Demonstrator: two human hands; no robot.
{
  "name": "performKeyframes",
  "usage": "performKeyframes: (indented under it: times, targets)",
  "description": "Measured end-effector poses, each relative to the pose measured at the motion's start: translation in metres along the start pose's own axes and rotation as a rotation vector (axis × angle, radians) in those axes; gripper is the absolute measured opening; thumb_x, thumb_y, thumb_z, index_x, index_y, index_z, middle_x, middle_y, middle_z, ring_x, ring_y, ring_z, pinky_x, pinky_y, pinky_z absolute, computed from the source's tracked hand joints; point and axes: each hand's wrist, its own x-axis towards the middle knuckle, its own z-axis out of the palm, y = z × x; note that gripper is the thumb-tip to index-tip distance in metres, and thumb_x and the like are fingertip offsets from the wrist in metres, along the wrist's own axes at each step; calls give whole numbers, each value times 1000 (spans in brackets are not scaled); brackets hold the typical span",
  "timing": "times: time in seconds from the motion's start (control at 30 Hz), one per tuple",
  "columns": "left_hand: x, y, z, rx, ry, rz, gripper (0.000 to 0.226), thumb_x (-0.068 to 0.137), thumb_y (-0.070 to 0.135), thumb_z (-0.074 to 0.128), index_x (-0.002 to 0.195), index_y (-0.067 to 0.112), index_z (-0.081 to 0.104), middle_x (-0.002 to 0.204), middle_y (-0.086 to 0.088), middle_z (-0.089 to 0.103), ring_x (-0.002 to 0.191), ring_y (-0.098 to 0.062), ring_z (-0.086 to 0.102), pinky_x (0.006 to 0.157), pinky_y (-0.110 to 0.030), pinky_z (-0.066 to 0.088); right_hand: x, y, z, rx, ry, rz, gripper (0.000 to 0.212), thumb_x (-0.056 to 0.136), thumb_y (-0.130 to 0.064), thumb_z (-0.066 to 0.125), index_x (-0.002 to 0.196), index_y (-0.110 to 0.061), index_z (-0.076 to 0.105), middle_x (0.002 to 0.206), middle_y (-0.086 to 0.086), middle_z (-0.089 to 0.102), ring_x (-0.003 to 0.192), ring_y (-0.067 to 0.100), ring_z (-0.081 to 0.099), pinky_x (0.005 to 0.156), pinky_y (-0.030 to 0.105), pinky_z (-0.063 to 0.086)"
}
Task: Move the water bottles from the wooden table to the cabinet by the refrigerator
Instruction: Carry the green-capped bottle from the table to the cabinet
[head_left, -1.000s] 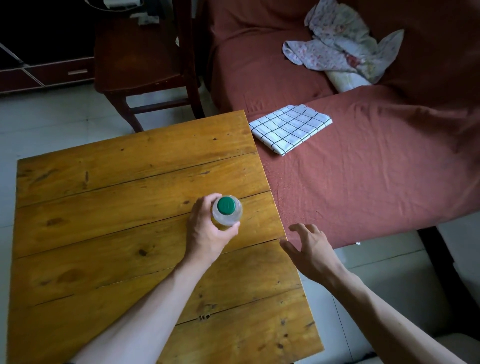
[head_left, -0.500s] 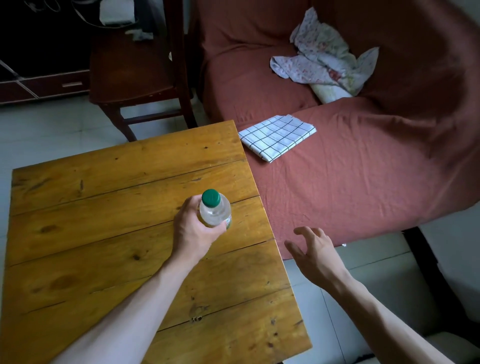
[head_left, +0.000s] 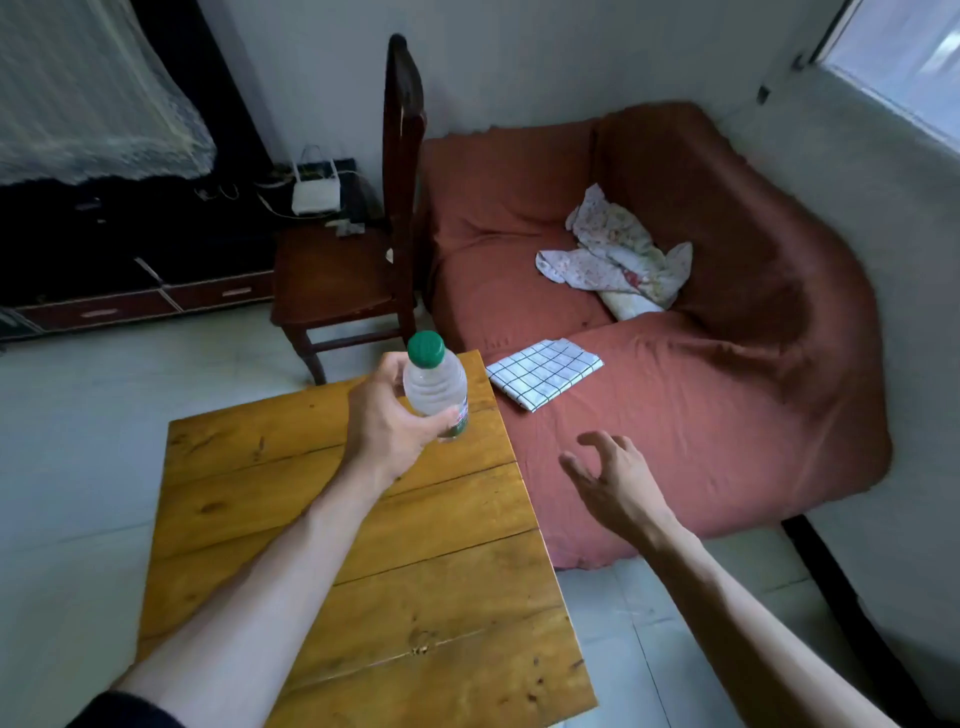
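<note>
A clear water bottle (head_left: 435, 382) with a green cap is held upright in my left hand (head_left: 392, 421), lifted above the far right corner of the wooden table (head_left: 363, 561). My fingers wrap its lower half, hiding the label in part. My right hand (head_left: 608, 480) hovers off the table's right edge, over the sofa front, fingers spread and curled, holding nothing. No other bottle shows on the table. The cabinet and refrigerator are out of view.
A red-covered sofa (head_left: 701, 405) runs along the table's right side, with a folded checked cloth (head_left: 544, 373) and a crumpled floral cloth (head_left: 618, 254) on it. A dark wooden chair (head_left: 343, 275) stands beyond the table. A low dark cabinet (head_left: 130, 291) lines the left wall.
My left hand has raised the bottle off the table and carried it toward the far edge. The view has tilted up, showing more of the room. My right hand stays open beside the table.
</note>
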Motion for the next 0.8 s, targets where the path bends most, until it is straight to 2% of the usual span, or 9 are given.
performKeyframes:
  times: [0.1,0.17,0.23,0.37,0.5,0.6,0.67,0.73,0.8]
  targets:
    - [3,39,-22,-14,9,39,55,58,27,94,100,29,60,95,16,71,90,0,68,83,-30,58,-7,-20,-27,20,46,-51,46,93,-48,55,126,-16,57,129,17,55,107,33,58,98,41,44]
    - [2,60,-35,-46,36,70,53,60,25,93,98,33,58,95,16,70,90,0,68,82,-30,58,-10,-30,-40,46,79,-90,44,93,-45,57,126,-15,58,127,16,57,109,33,57,98,39,42]
    - [2,76,-46,-77,58,94,51,60,29,92,96,35,58,96,12,72,90,-3,69,81,-35,60,-12,-39,-51,71,93,-115,43,93,-43,57,126,-16,58,125,14,58,110,30,56,96,35,40]
    - [1,95,-60,-132,36,78,51,55,40,89,97,28,63,97,5,75,90,-13,73,80,-46,61,-18,-48,-62,77,68,-146,44,93,-45,55,127,-18,58,128,10,58,104,20,55,89,28,37]
    - [-9,105,-66,-122,27,96,53,56,37,90,100,23,65,96,5,76,89,-10,72,80,-43,61,-23,-58,-67,67,53,-175,44,94,-44,54,128,-16,57,131,8,58,90,12,51,86,27,36]
    - [-13,111,-69,-106,46,103,49,60,28,93,99,20,66,93,7,75,86,-7,72,78,-38,61,-22,-62,-67,96,49,-175,43,95,-44,54,127,-16,59,127,3,61,94,13,55,87,28,38]
    - [-13,116,-73,-104,56,113,47,60,27,93,98,21,67,92,7,75,85,-7,72,77,-37,62,-23,-66,-68,169,38,-169,38,95,-45,52,119,-17,62,118,1,65,101,15,60,83,28,42]
    - [-11,119,-77,-108,56,128,45,60,27,93,96,24,67,92,7,75,86,-7,72,77,-37,61,-28,-75,-70,318,-6,-164,30,98,-42,50,106,-18,64,106,3,69,98,17,63,77,29,47]
    - [-10,123,-81,-111,54,148,45,61,27,93,97,24,67,93,8,75,87,-6,71,78,-33,61,-35,-84,-70,528,-108,-114,33,99,-45,46,106,-19,65,107,4,71,99,17,66,84,33,51]
